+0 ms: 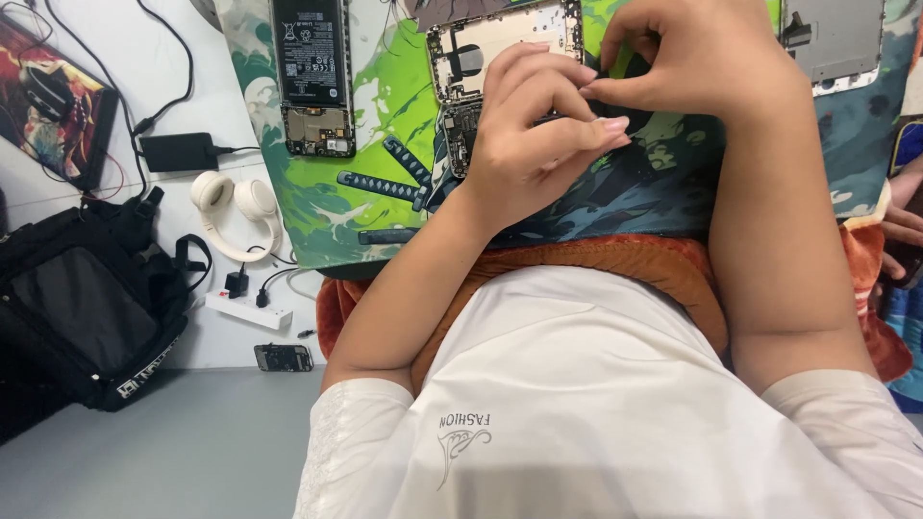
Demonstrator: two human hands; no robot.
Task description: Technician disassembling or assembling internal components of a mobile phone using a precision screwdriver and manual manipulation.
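An opened phone (481,43) with its back off and its boards showing lies on a green and dark patterned mat (317,207). My left hand (534,139) is curled over the phone's lower part and hides it. My right hand (687,62) reaches in from the right, thumb and forefinger pinched together just against my left fingertips. Whatever sits between the pinched fingers is hidden.
A second opened phone with a black battery (312,77) lies at the mat's left, and a grey phone shell (835,43) at top right. White headphones (236,207), a black adapter (178,152), a power strip (248,309) and a black backpack (82,308) are at left. Another person's hand (902,226) shows at the right edge.
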